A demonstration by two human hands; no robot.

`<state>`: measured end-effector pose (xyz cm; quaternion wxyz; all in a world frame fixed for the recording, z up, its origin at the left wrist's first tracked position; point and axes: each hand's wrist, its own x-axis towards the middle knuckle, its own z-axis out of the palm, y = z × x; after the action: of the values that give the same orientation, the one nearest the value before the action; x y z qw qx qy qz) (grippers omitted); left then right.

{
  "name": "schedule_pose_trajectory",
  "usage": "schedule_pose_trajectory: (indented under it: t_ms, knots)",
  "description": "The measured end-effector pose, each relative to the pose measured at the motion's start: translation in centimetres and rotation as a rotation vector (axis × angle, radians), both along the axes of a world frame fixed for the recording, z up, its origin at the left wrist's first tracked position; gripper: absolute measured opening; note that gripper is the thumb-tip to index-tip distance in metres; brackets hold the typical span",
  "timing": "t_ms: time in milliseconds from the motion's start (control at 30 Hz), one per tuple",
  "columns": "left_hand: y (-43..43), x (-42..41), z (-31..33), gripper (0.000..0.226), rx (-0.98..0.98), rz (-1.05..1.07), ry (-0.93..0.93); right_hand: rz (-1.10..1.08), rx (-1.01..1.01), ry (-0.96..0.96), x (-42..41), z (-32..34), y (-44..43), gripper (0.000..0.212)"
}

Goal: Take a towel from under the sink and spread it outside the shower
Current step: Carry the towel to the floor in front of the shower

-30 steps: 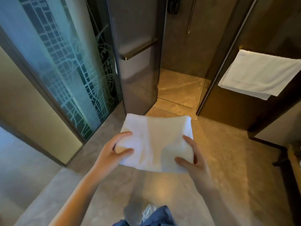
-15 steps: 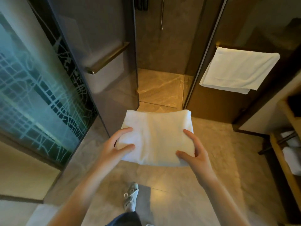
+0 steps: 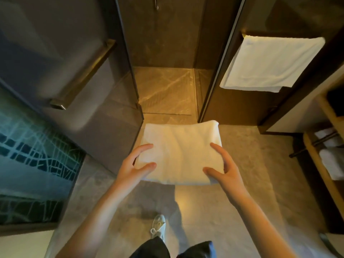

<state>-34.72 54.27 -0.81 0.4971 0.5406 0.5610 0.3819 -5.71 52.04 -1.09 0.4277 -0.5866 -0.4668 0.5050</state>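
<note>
I hold a folded white towel (image 3: 179,153) flat in front of me, above the grey floor just outside the shower (image 3: 167,90). My left hand (image 3: 133,165) grips its near left corner, thumb on top. My right hand (image 3: 224,169) grips its near right corner the same way. The towel's far edge lines up with the shower's threshold. The shower's stone floor lies straight ahead between the open glass door and a dark wall.
The glass shower door (image 3: 78,75) with a bar handle (image 3: 83,75) stands open at the left. Another white towel (image 3: 270,62) hangs on a rail at the right. A wooden shelf unit (image 3: 327,157) with folded towels stands at the far right. My shoe (image 3: 158,227) is below.
I have stepped closer to the shower, so the entrance now lies straight ahead. The towel stays folded in both hands.
</note>
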Motion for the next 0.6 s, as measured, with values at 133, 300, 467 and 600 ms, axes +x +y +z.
schedule_pose_trajectory:
  t_ms: [133,300,467,600]
  knots:
    - [6.9,0.4,-3.0,0.047,-0.008,-0.030,0.014,-0.008,-0.012,-0.014,0.0,-2.9,6.1,0.066]
    - [13.4,1.8,-10.8,0.049,-0.057,-0.028,0.007,0.003,-0.061,-0.042,1.6,-10.5,12.8,0.067]
    - [17.8,4.0,-23.5,0.050,-0.107,0.027,-0.003,0.015,-0.075,-0.073,3.8,-23.8,18.1,0.067]
    - [20.6,5.7,-36.3,0.050,-0.101,0.019,0.025,0.009,-0.049,-0.052,5.3,-37.1,21.0,0.068]
